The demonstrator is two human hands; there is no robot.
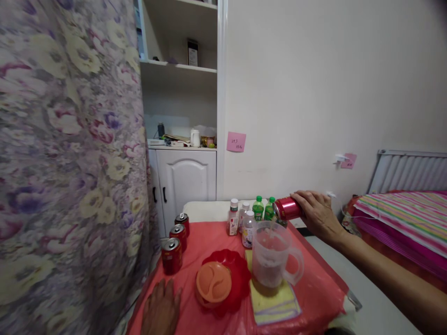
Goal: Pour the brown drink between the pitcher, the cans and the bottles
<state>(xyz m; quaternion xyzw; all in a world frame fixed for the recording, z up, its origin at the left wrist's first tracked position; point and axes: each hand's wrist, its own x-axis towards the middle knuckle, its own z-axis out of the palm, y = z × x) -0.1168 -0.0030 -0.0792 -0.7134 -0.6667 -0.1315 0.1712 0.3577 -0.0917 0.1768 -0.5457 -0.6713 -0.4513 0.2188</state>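
My right hand grips a red drink can, tipped on its side with its top toward the left. A thin stream of liquid runs from the can into a clear plastic pitcher below it. The pitcher stands on a folded yellow cloth, its handle turned to the right. My left hand lies flat on the red table cover with fingers stretched, holding nothing. Just beyond it stand several upright cans, the nearest being a dark red can. An orange divided bowl rests in a red scalloped plate.
Behind the pitcher stand small bottles, among them a green-capped bottle and a white-capped bottle. A floral curtain hangs close on the left. A white cabinet and the wall lie beyond the table; a bed is at right.
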